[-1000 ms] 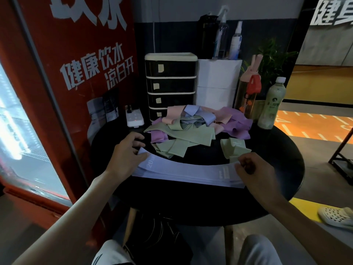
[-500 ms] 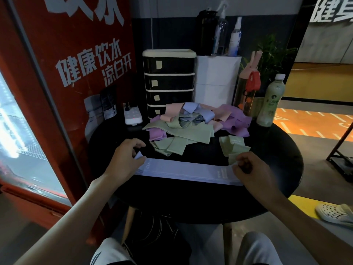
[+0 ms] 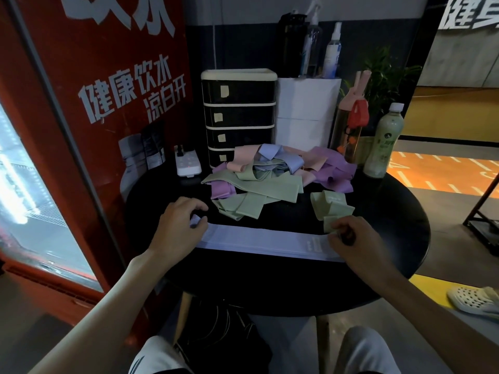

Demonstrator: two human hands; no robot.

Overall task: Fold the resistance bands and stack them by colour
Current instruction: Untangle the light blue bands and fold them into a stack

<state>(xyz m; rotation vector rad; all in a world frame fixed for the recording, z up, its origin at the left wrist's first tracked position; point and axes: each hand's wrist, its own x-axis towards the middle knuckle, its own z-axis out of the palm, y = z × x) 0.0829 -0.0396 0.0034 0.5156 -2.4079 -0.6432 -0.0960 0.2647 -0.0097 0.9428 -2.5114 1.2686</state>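
A pale lilac-blue resistance band (image 3: 259, 240) lies stretched flat across the near half of the round black table (image 3: 270, 287). My left hand (image 3: 179, 229) pinches its left end, whose corner curls up by my fingers. My right hand (image 3: 353, 238) grips its right end, next to the printed label. Just beyond my right hand sits a small stack of folded green bands (image 3: 332, 205). A loose heap of green, purple, pink and blue bands (image 3: 270, 174) fills the middle of the table.
Behind the heap stand a black drawer unit (image 3: 239, 112), a white box (image 3: 306, 109), spray bottles (image 3: 322, 47), a pink bottle (image 3: 351, 122) and a green drink bottle (image 3: 384, 141). A white power strip (image 3: 187, 161) lies back left. A red drinks fridge (image 3: 81, 117) stands on the left.
The band now lies narrower and flatter on the table. My left hand has drawn its end up into a pinch, and both hands have shifted slightly.
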